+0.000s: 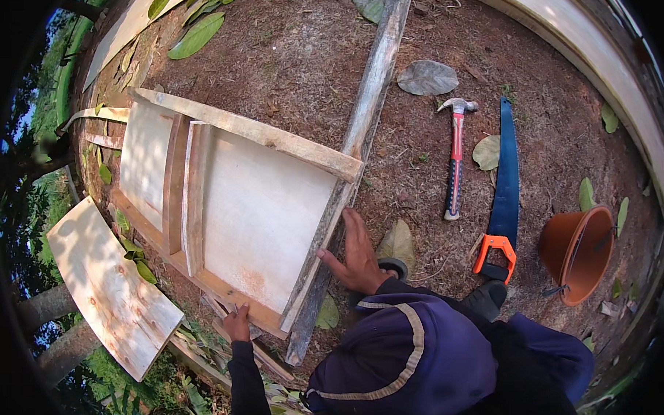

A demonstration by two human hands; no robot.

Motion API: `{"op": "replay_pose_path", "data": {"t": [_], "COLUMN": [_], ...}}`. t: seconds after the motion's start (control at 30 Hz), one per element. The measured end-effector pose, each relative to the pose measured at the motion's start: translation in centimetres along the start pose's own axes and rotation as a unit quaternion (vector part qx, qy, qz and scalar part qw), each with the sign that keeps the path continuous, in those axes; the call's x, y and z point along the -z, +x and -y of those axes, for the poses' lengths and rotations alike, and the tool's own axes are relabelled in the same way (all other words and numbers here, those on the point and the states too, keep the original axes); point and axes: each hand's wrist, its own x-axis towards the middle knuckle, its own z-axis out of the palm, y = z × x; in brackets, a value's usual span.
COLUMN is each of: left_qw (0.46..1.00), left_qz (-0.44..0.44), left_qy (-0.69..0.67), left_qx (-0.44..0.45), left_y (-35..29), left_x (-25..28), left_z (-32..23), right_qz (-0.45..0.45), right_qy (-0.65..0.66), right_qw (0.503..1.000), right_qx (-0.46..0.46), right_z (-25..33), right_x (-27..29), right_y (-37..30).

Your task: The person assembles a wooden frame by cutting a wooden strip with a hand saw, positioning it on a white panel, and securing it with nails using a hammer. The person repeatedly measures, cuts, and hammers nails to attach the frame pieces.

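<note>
The frame (249,130) is tan; the saw grip (498,243) orange; the bucket (557,245) terracotta.

Bright daylight reaches the ground (297,48) in uneven patches. Leafy shadow mottles the loose board (115,288) at lower left, and pale sunlit spots dot the long plank (597,41) at upper right. Inside the wooden frame (245,130), the white panel (270,202) reflects a strong, soft light, while the dark sleeve (247,386) loses most of its detail. The hammer (457,155) and saw (505,179) look crisp; the foliage (54,199) turns dim and soft. Fisheye distortion bows the plank into an arc (quite markedly), and all 4 corners sink into black.
</note>
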Motion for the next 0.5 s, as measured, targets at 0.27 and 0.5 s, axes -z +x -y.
{"op": "replay_pose_path", "data": {"t": [0.27,0.5], "left_qw": [0.999,0.990], "left_qz": [0.022,0.083], "left_qy": [-0.029,-0.109], "left_qx": [-0.028,-0.043], "left_y": [-3.1,-11.3], "left_x": [-2.7,-8.1], "left_z": [-5.5,-14.4], "right_qz": [-0.048,-0.165], "right_qy": [-0.022,-0.020], "right_qw": [0.997,0.981], "right_qx": [-0.061,-0.102], "right_z": [0.6,0.3], "right_x": [0.7,3.7], "right_y": [3.5,7.0]}}
